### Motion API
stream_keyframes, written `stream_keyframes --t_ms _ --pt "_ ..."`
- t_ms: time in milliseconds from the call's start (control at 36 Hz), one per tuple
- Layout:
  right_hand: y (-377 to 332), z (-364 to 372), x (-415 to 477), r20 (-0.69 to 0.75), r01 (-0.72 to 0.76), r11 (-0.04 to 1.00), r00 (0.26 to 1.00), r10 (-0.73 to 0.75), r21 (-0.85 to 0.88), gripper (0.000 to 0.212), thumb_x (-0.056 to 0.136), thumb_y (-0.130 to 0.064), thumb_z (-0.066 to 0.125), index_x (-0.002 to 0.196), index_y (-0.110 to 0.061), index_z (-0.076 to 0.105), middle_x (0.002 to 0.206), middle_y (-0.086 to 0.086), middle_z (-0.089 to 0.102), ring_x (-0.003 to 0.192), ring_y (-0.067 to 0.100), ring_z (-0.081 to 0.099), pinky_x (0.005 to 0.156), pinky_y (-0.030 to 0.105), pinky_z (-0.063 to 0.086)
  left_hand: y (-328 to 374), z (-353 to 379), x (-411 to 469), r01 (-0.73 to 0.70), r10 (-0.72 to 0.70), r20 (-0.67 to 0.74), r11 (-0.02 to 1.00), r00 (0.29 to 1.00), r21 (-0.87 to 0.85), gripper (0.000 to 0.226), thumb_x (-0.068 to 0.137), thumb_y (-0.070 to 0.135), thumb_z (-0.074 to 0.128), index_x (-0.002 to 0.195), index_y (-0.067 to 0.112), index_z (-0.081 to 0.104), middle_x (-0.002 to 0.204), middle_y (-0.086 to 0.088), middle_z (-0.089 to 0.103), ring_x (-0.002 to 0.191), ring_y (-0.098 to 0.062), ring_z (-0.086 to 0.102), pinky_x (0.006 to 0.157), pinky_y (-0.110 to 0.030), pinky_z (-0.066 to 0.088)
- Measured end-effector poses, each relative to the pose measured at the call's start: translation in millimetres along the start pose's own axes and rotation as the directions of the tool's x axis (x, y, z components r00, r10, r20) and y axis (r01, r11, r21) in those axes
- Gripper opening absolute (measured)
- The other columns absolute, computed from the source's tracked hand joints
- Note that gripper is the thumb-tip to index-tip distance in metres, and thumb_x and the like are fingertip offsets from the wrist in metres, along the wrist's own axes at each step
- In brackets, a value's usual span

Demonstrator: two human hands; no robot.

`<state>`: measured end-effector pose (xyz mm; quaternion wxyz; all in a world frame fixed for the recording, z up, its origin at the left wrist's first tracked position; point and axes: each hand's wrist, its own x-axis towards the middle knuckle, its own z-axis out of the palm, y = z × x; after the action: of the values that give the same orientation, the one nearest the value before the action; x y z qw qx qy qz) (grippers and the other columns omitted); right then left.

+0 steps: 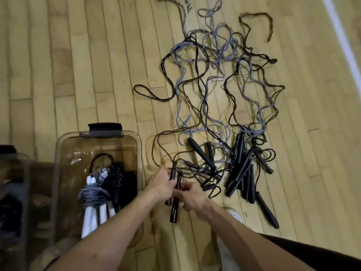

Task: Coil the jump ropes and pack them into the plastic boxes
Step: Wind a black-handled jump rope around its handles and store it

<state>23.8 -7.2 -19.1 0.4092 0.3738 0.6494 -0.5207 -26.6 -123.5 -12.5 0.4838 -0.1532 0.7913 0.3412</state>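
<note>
Two black jump-rope handles (174, 204) stand side by side just above the wooden floor, their dark cord trailing up and left in a loop. My left hand (161, 184) grips the handles from the left and my right hand (190, 196) pinches them from the right. A clear plastic box (58, 153) sits to the left. It holds a coiled grey rope with white handles (93, 194) and a coiled black rope (117, 178). A tangle of grey and black ropes (214, 75) spreads across the floor ahead.
Several loose black handles (246, 173) lie in a heap to the right of my hands. A second box (11, 192) with dark contents shows at the left edge. My white shoe (234, 214) is below my right wrist. A white court line (340, 32) runs at the upper right.
</note>
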Motion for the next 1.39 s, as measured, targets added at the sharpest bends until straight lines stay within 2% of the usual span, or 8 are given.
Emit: stream_keyframes --t_ms 111,306,444,694,889,1000,1111,1389 --pt "-5.2 -15.0 -33.0 0.085 -0.002 1.0 0.996 0.003 -0.009 0.009 0.093 -0.011 0.07 0.1 -0.007 0.066 0.09 0.007 0.069 0.082 0.02 0.067 0.077 0.036 0.06 12.1 -24.0 -30.0 0.012 -0.001 0.089 0.993 0.996 -0.114 0.029 0.103 0.008 0.049 0.132 0.013 0.047 0.094 -0.002 0.057 0.093 -0.024 0.063 0.074 -0.033 0.056" --pt "-4.9 -42.2 -85.6 0.296 -0.022 0.999 0.955 0.029 -0.028 0.025 0.091 -0.004 0.069 0.114 -0.011 0.064 0.117 0.012 0.072 0.105 0.024 0.07 0.087 0.039 0.06 33.5 -49.8 -79.2 -0.048 0.055 0.168 0.998 0.984 -0.043 0.052 0.103 0.007 0.048 0.15 0.003 0.025 0.105 -0.019 0.067 0.07 -0.02 0.061 0.071 -0.034 0.059" --pt "-8.8 -50.3 -120.6 0.432 -0.003 0.996 0.901 0.041 -0.088 0.019 0.094 -0.001 0.065 0.109 -0.011 0.063 0.106 0.004 0.073 0.099 0.019 0.069 0.091 0.04 0.058 43.6 -57.8 -111.0 -0.053 0.049 0.211 0.999 0.976 0.013 0.025 0.102 0.009 0.052 0.118 0.017 0.035 0.108 -0.014 0.063 0.064 -0.014 0.058 0.066 -0.029 0.056" --pt "-16.5 -47.7 -154.5 0.449 0.074 0.98 0.893 0.016 -0.184 0.011 0.093 -0.009 0.071 0.102 -0.013 0.065 0.107 0.005 0.075 0.097 0.019 0.067 0.088 0.036 0.057 67.6 -62.2 -149.1 -0.089 0.106 0.127 0.987 0.986 -0.136 0.02 0.101 0.015 0.055 0.12 0.014 0.047 0.094 -0.013 0.063 0.058 -0.013 0.053 0.055 -0.026 0.049" --pt "-12.2 -42.5 -150.6 0.158 0.102 0.886 0.987 -0.034 -0.453 0.018 0.092 -0.012 0.069 0.109 -0.007 0.067 0.103 0.009 0.072 0.1 0.025 0.072 0.087 0.039 0.061 69.8 -76.0 -169.7 -0.111 0.116 0.123 0.993 0.986 -0.046 0.024 0.097 0.015 0.064 0.108 0.019 0.043 0.111 -0.011 0.061 0.073 -0.018 0.058 0.066 -0.028 0.054" --pt "-13.2 -43.4 -148.6 0.097 0.119 0.66 0.993 -0.07 -0.742 0.028 0.09 -0.016 0.07 0.117 -0.009 0.069 0.111 0.01 0.071 0.099 0.024 0.07 0.084 0.034 0.06 84.8 -89.5 -190.4 -0.162 0.172 0.173 0.984 0.97 -0.069 0.027 0.095 0.009 0.065 0.102 0.026 0.045 0.101 -0.007 0.065 0.093 -0.02 0.064 0.071 -0.03 0.054" --pt "-9.9 -42.2 -143.7 0.111 0.137 0.53 0.991 -0.082 -0.837 0.04 0.093 -0.03 0.069 0.127 -0.009 0.064 0.118 0.009 0.068 0.103 0.025 0.065 0.085 0.034 0.054 98.2 -101.8 -203.9 -0.22 0.227 0.202 0.974 0.953 -0.054 0.042 0.093 0.007 0.066 0.126 0.021 0.045 0.111 -0.016 0.063 0.102 -0.022 0.067 0.081 -0.039 0.057" --pt "-25.7 -69.6 -110.1 -0.188 0.142 0.864 0.947 -0.261 -0.483 0.08 0.098 -0.027 0.065 0.158 -0.013 0.013 0.151 0.02 0.042 0.133 0.035 0.05 0.11 0.044 0.041 109.3 -132.2 -216.1 -0.337 0.354 0.25 0.935 0.901 -0.109 0.039 0.094 -0.002 0.06 0.121 0.026 0.056 0.108 0.005 0.075 0.097 -0.01 0.072 0.077 -0.03 0.055"
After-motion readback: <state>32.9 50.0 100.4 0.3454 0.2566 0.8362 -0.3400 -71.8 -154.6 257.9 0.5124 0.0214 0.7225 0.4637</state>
